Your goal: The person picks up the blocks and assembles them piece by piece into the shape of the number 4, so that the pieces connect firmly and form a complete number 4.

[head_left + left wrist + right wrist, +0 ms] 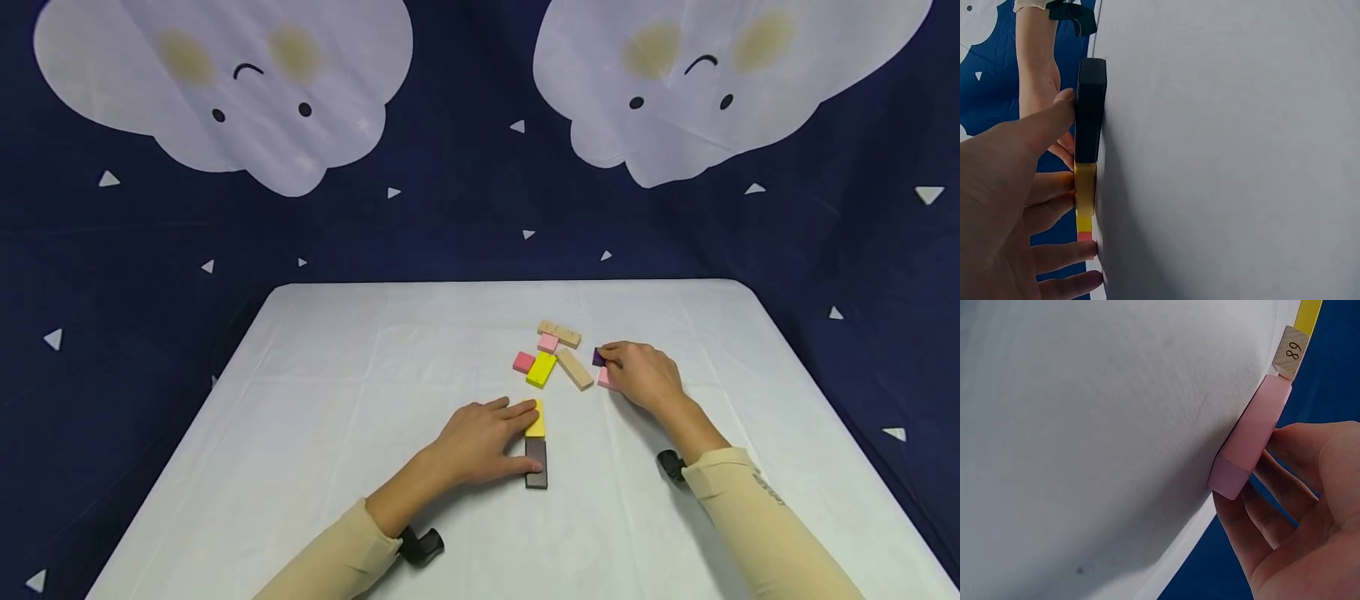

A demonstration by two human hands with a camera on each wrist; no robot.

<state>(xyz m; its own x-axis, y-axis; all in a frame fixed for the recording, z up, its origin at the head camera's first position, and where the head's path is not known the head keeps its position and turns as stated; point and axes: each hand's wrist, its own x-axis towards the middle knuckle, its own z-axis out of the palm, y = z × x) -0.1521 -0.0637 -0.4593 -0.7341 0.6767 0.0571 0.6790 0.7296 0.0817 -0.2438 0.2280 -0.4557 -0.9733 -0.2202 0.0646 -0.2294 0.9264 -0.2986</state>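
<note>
Neighbouring a pink block (1252, 431), a wooden block (1290, 352) reads 68 or 89.

1. Head view is bright; soft shadows edge both forearms (686, 425).
2. Left wrist view is dimmer; shadow flanks the dark block (1091, 112).
3. Right wrist view is dim; broad shadow crosses the tabletop (1097, 394).
</note>
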